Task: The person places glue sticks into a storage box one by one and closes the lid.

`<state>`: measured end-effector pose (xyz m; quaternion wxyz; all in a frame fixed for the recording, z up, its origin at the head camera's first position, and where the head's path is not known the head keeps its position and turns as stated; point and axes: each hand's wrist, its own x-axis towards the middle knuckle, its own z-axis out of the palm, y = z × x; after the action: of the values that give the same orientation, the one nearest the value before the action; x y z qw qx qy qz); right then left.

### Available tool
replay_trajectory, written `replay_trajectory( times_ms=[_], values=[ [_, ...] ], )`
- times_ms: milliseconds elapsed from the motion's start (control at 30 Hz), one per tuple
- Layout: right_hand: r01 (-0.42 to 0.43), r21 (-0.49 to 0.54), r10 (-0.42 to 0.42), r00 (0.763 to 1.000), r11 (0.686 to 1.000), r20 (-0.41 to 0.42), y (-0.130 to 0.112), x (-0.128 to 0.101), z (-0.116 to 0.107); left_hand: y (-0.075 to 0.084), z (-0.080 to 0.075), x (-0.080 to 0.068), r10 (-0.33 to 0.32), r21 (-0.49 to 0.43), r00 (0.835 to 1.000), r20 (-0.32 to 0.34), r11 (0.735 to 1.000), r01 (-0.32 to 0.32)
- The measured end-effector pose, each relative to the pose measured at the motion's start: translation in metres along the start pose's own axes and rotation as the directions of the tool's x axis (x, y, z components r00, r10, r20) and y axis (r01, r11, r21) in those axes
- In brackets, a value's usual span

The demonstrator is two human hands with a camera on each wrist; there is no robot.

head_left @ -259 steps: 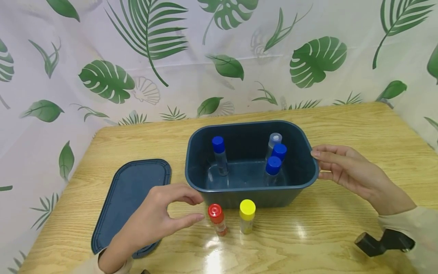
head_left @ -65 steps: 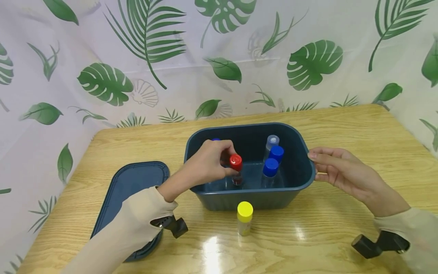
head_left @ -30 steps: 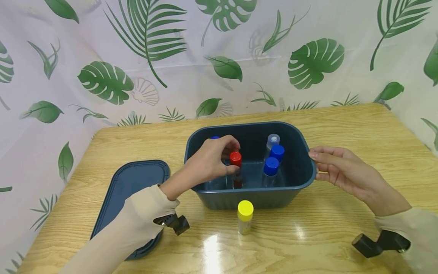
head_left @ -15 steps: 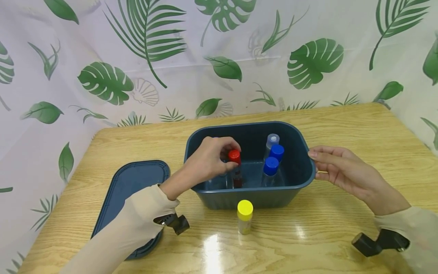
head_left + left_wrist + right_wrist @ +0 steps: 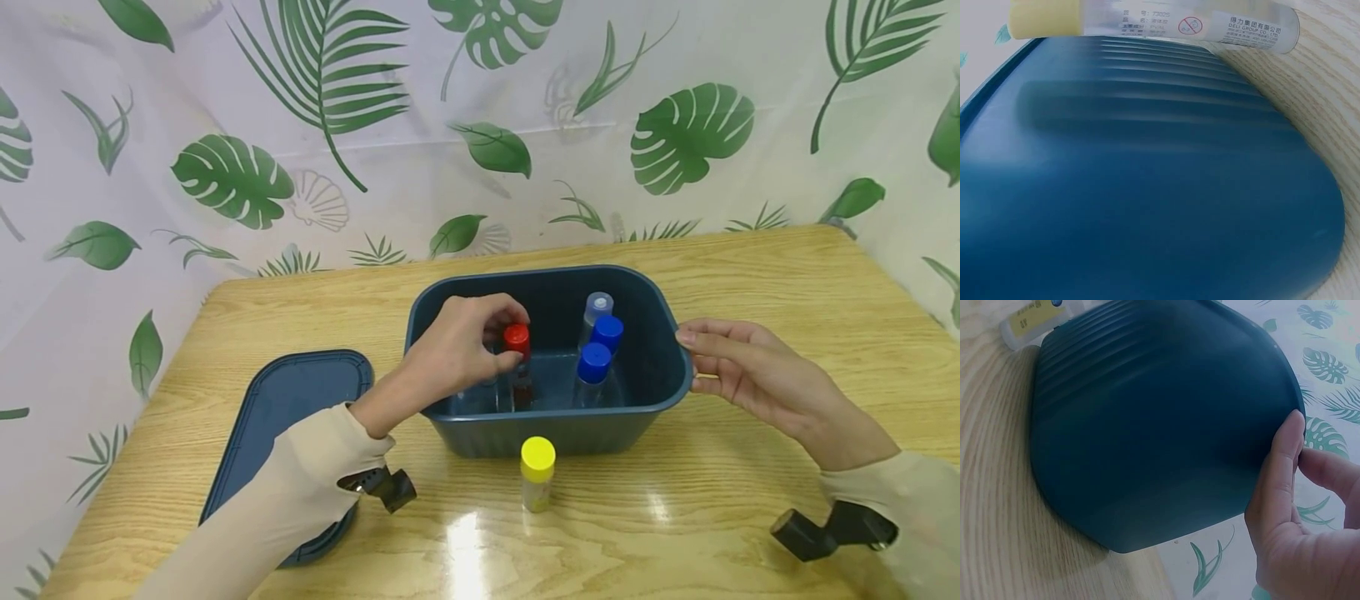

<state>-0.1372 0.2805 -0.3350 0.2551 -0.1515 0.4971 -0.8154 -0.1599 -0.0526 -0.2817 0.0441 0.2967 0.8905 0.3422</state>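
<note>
My left hand (image 5: 457,346) reaches into a dark blue plastic box (image 5: 540,433) and pinches a red-capped glue bottle (image 5: 517,337) between thumb and fingers. The bottle stands nearly upright, its lower end close to the box floor; whether it touches cannot be told. At the box's right end, my right hand (image 5: 757,367) holds the rim, thumb on the edge and fingers along the outer wall. Two blue-capped bottles (image 5: 595,364) and a clear-capped one (image 5: 598,305) stand inside at the right. The left hand hides the box's left part.
A yellow-capped liquid glue bottle (image 5: 537,475) stands on the wooden table (image 5: 675,533), just in front of the box. Left of the box lies its flat dark blue lid (image 5: 300,400), partly under the left forearm. A leaf-print cloth (image 5: 420,133) hangs behind the table.
My left hand has carried the red-capped glue bottle from the table into the box. Over the last second the bottle has shifted only slightly. The right hand stays at the rim.
</note>
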Motion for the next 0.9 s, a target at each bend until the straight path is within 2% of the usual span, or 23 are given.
replay_trajectory(
  times_ms=[100, 233, 433, 767, 900],
  values=[
    [0.000, 0.003, 0.000, 1.000, 1.000, 0.000, 0.000, 0.000, 0.000, 0.003, -0.006, -0.003, 0.011, -0.046, 0.999, -0.041, 0.999, -0.013],
    [-0.001, 0.012, 0.001, 1.000, 1.000, 0.007, 0.000, 0.000, 0.000, 0.005, -0.019, -0.011, 0.030, -0.094, 0.992, -0.126, 0.995, -0.042],
    [-0.002, 0.018, 0.002, 1.000, 1.000, 0.008, 0.000, -0.001, -0.001, 0.003, -0.035, -0.026, 0.021, -0.108, 0.979, -0.203, 0.993, -0.044],
    [-0.007, 0.019, 0.007, 1.000, 1.000, 0.000, 0.001, -0.001, -0.001, 0.003, -0.037, -0.051, 0.022, -0.110, 0.972, -0.233, 0.993, -0.049],
    [-0.006, 0.014, 0.006, 1.000, 1.000, -0.003, 0.001, 0.000, -0.001, 0.008, -0.033, -0.060, 0.048, -0.121, 0.966, -0.255, 0.989, -0.081]
  ],
)
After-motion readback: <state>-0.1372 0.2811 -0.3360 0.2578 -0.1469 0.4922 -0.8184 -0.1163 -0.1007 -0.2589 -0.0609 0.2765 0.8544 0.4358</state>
